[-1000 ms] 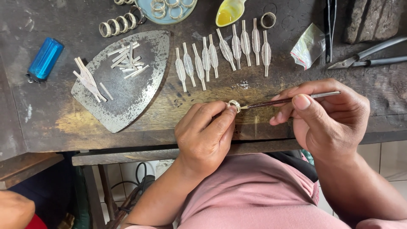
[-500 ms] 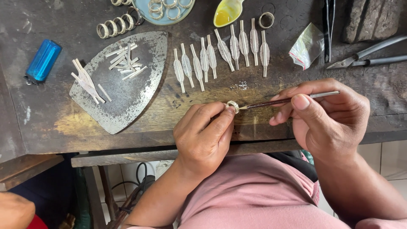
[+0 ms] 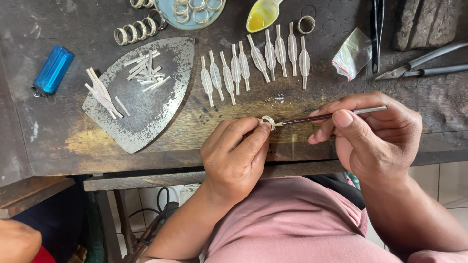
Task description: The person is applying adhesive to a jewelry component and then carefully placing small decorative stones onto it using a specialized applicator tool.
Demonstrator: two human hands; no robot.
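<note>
The left hand point(image 3: 234, 156) pinches a small silver ring point(image 3: 267, 121) with its fingertips and holds it down near the front edge of the dark wooden tabletop point(image 3: 44, 131). The right hand point(image 3: 373, 139) is closed around a thin brush point(image 3: 321, 117), held like a pencil, and its tip touches the ring. It looks like the work is only partly done: this one ring is being dabbed, while a row of flat silver leaf shapes point(image 3: 256, 63) lies untouched in the middle of the tabletop. More finished rings point(image 3: 136, 30) sit in a row near the back edge, and others lie in a pale blue dish point(image 3: 195, 9) beside them. A yellow spoon dish point(image 3: 261, 14) with liquid stands at the back too. A flat metal plate point(image 3: 146, 107) on the left side carries little silver strips point(image 3: 144, 73). A blue lighter point(image 3: 52, 69) lies near the left edge, and pliers point(image 3: 424, 63) lie near the right edge. The tabletop is worn and scratched. Under it you can see pale floor tiles point(image 3: 441, 180) and some cables.
</note>
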